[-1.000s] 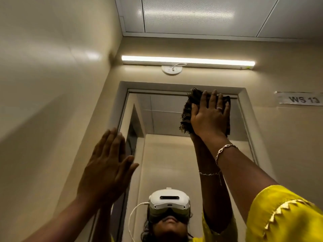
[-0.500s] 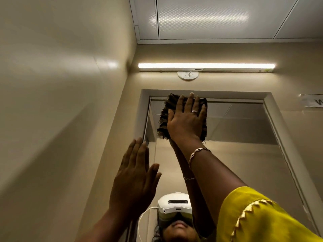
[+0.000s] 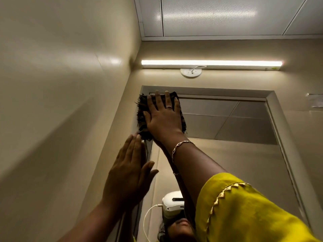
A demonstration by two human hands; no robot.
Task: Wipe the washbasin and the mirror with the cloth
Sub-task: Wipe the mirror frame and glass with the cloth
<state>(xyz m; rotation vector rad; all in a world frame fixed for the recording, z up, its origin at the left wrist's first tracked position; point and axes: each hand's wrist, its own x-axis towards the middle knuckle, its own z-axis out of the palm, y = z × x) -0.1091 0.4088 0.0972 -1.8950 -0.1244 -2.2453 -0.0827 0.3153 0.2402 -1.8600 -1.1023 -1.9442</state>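
Observation:
A framed wall mirror [image 3: 236,137] fills the middle and right of the view and reflects the ceiling and my headset. My right hand [image 3: 162,117] lies flat on a dark fringed cloth [image 3: 141,119] and presses it against the mirror's top left corner. My left hand [image 3: 129,173] is flat, fingers together and thumb out, resting on the mirror's left frame just below the cloth; it holds nothing. The washbasin is out of view.
A lit tube lamp [image 3: 211,63] with a round white fitting [image 3: 191,72] is mounted on the wall above the mirror. A beige side wall [image 3: 61,102] stands close on the left. A paper label [image 3: 315,102] sits at the right edge.
My right hand has slid the cloth leftwards along the mirror's top edge, from the middle-right into the top left corner. My left hand stayed flat by the left frame.

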